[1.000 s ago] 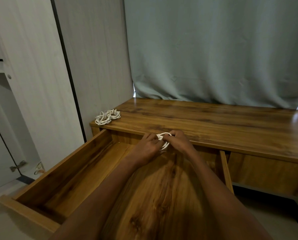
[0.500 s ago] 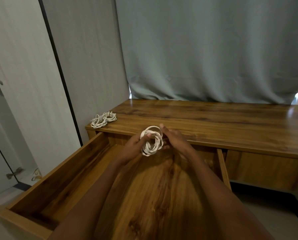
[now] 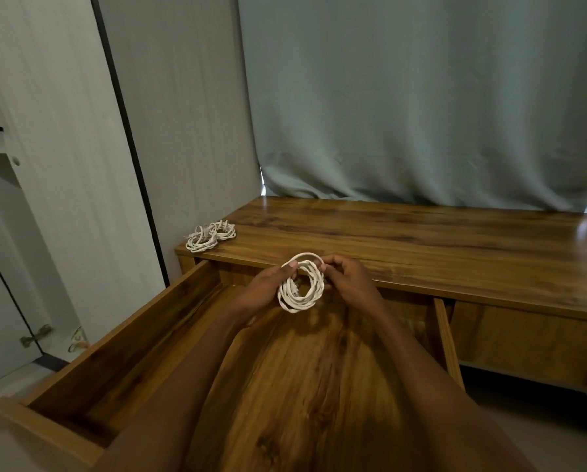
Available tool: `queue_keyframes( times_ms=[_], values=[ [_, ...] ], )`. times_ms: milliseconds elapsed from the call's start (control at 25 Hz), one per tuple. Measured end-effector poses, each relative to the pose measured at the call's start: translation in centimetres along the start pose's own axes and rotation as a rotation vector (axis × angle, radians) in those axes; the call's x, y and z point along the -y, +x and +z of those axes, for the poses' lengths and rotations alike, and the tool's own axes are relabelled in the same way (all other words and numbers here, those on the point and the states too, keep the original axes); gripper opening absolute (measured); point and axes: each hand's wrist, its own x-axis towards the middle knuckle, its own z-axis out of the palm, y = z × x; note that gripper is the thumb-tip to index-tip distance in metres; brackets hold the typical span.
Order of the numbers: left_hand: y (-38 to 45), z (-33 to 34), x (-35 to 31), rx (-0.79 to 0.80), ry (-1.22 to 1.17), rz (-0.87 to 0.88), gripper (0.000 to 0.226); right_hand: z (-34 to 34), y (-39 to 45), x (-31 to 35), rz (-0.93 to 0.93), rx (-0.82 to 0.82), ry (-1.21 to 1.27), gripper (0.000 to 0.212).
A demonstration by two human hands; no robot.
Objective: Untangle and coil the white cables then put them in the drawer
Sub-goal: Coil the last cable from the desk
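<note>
A coiled white cable (image 3: 302, 298) hangs in the air above the open wooden drawer (image 3: 142, 338). My left hand (image 3: 265, 287) grips the coil's left side, with a fingertip over its top. My right hand (image 3: 350, 284) pinches the coil's upper right edge. A plug end shows inside the loop. Two more coiled white cables (image 3: 210, 235) lie side by side on the left corner of the wooden desk top (image 3: 421, 250). My forearms hide part of the drawer's floor.
The pulled-out drawer fills the lower middle of the view. A closed drawer front (image 3: 523, 338) sits to its right. A grey-green curtain (image 3: 421, 97) hangs behind the desk. A pale wardrobe (image 3: 46, 165) stands at the left, close to the drawer's side.
The coil has come up out from between my hands and now hangs open as a round loop. Both hands stay at the drawer's back edge.
</note>
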Motion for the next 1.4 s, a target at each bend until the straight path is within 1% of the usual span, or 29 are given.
queue_keyframes(
  times_ms=[40,80,120,240,400,480,560,680,720,800,840,920,1000,1080,1160,1200,1280,1400],
  values=[
    [-0.1,0.2,-0.1,0.022,-0.040,-0.024,0.060,0.3,0.1,0.1,-0.044,-0.047,-0.077,0.019],
    [-0.3,0.5,-0.2,0.037,-0.080,-0.038,0.059,0.6,0.1,0.2,-0.065,-0.080,-0.088,0.019],
    [-0.4,0.8,-0.4,0.055,-0.120,-0.045,0.057,0.9,0.2,0.3,-0.058,-0.106,-0.037,0.019],
    [-0.5,0.8,-0.5,0.082,-0.177,-0.046,0.050,1.5,0.5,0.1,0.051,-0.107,0.261,0.023],
    [-0.8,0.2,-0.8,0.112,-0.209,-0.055,0.050,1.6,0.8,0.4,0.224,-0.025,0.675,0.028],
    [-0.9,0.0,-0.7,0.137,-0.193,-0.044,0.051,1.7,0.8,0.7,0.287,0.031,0.778,0.028],
    [-0.6,-0.2,-0.3,0.150,-0.079,-0.028,0.049,1.6,0.6,0.9,0.329,0.071,0.689,0.026],
    [-0.4,-0.2,0.3,0.121,0.127,0.001,0.049,1.5,0.1,0.9,0.357,0.061,0.394,0.023],
    [-0.3,-0.2,0.4,0.109,0.171,0.011,0.049,1.6,0.0,0.9,0.357,0.047,0.323,0.021],
    [-0.2,-0.1,0.4,0.093,0.210,0.025,0.048,1.5,0.0,0.8,0.364,0.034,0.259,0.023],
    [-0.2,-0.1,0.4,0.090,0.213,0.025,0.047,1.4,-0.1,0.8,0.370,0.058,0.259,0.027],
    [-0.2,-0.2,0.4,0.080,0.208,0.020,0.047,1.3,0.1,0.5,0.377,0.158,0.296,0.033],
    [-0.1,-0.4,0.6,0.080,0.208,0.019,0.047,0.9,0.2,0.3,0.390,0.255,0.399,0.034],
    [-0.2,-0.6,0.7,0.096,0.203,0.017,0.047,0.5,0.2,0.3,0.387,0.340,0.521,0.040],
    [0.0,-0.9,0.9,0.081,0.189,0.017,0.047,0.5,0.1,0.5,0.351,0.421,0.510,0.046],
    [0.0,-0.9,0.9,0.057,0.186,0.022,0.047,0.7,0.0,0.6,0.321,0.442,0.452,0.047],
    [-0.1,-0.8,0.8,0.021,0.188,0.032,0.047,1.3,-0.1,0.7,0.256,0.421,0.336,0.052],
    [0.2,-1.2,0.9,-0.006,0.170,0.045,0.046,2.0,0.0,0.8,0.202,0.370,0.303,0.056]
  ],
)
